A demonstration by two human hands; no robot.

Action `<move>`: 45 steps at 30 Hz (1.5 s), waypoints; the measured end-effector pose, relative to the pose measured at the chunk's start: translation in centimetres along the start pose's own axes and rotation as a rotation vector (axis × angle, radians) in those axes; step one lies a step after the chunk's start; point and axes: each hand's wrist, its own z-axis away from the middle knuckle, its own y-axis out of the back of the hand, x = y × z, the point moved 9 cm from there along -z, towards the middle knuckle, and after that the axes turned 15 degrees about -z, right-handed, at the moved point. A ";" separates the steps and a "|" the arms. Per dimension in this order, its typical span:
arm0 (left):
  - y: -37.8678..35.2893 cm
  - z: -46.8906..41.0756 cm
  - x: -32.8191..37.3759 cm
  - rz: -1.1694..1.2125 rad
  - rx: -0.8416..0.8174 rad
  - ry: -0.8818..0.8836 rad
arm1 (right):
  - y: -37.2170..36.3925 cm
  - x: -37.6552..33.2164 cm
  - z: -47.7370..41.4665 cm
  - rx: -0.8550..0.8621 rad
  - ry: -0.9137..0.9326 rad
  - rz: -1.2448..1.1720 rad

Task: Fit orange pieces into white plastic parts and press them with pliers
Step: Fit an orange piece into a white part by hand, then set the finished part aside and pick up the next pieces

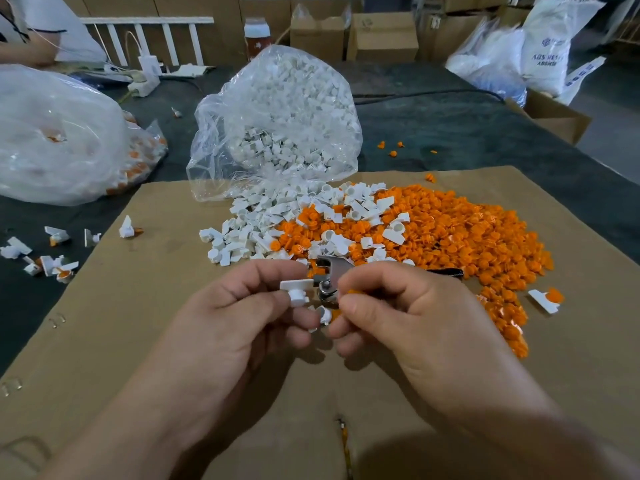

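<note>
My left hand (242, 317) pinches a white plastic part (296, 292) between thumb and forefinger, above the cardboard sheet (138, 306). My right hand (408, 317) is close beside it, its thumb and forefinger curled onto a small orange piece (354, 292) that is mostly hidden. The metal head of the pliers (329, 273) shows between the two hands, and a black handle (446, 272) sticks out behind my right knuckles. Whether my right hand also holds the pliers is unclear. Another white part (323, 315) sits just below my fingertips.
A heap of orange pieces (467, 237) and loose white parts (256, 220) lies behind my hands. An open bag of white parts (277, 109) stands behind that. A second bag (59, 133) and several assembled parts (52, 261) are at the left. Cardboard boxes and another person are at the back.
</note>
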 end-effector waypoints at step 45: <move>-0.6 2.3 3.7 -0.537 0.166 -0.511 | -1.1 -3.1 1.6 0.004 0.283 0.244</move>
